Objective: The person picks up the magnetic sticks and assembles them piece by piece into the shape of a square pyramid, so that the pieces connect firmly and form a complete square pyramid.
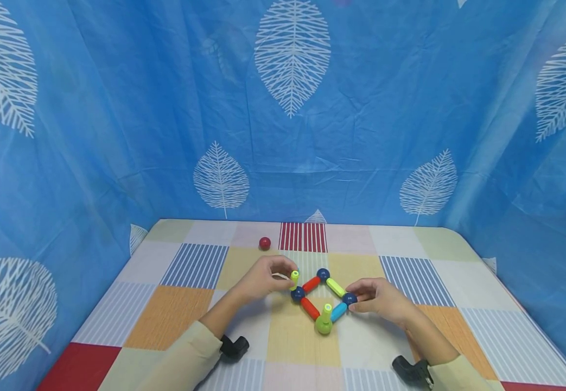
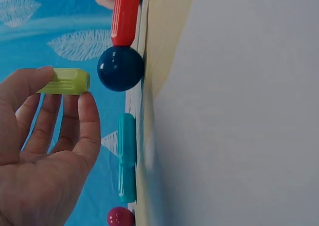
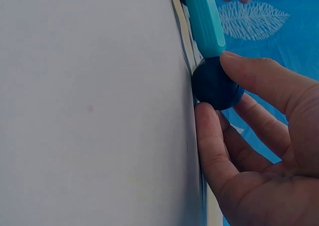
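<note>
A four-sided frame of toy rods and balls lies on the table: two red rods (image 1: 310, 308), a yellow-green rod (image 1: 335, 287) and a blue rod (image 1: 338, 312). Dark blue balls mark three corners, the far one (image 1: 323, 274) included. At the near corner a green ball (image 1: 324, 326) carries an upright yellow-green rod. My left hand (image 1: 262, 279) pinches another yellow-green rod (image 2: 70, 81), upright, its lower end just over the left blue ball (image 2: 121, 69) with a small gap. My right hand (image 1: 385, 300) grips the right corner's blue ball (image 3: 217, 84) between thumb and fingers.
Beyond the left hand lie teal rods (image 2: 127, 156), mostly hidden in the head view. A red ball (image 1: 265, 243) sits farther back on the checked tablecloth (image 1: 243, 374). Blue leaf-patterned curtains (image 1: 361, 108) enclose the table at the back and sides.
</note>
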{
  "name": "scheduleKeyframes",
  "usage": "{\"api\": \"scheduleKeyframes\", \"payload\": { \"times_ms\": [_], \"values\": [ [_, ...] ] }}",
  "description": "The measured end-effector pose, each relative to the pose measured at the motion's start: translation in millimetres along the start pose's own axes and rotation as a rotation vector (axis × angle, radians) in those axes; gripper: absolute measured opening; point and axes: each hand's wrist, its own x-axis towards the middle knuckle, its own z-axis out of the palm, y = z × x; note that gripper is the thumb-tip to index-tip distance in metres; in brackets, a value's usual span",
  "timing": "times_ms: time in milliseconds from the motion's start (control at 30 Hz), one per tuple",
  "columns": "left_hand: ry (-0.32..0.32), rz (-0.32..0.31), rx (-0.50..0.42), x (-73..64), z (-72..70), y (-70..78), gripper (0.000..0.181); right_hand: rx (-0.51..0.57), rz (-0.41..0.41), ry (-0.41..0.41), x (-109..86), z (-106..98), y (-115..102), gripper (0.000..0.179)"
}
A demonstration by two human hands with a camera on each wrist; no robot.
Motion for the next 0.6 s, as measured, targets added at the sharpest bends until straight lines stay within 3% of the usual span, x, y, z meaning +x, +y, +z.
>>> {"api": "scheduleKeyframes", "payload": {
  "times_ms": [600],
  "values": [
    [-0.035, -0.035, -0.016, 5.8, 11.3, 4.4, 0.022, 0.010, 0.015, 0.008, 1.2, 1, 0, 0.043]
  ]
}}
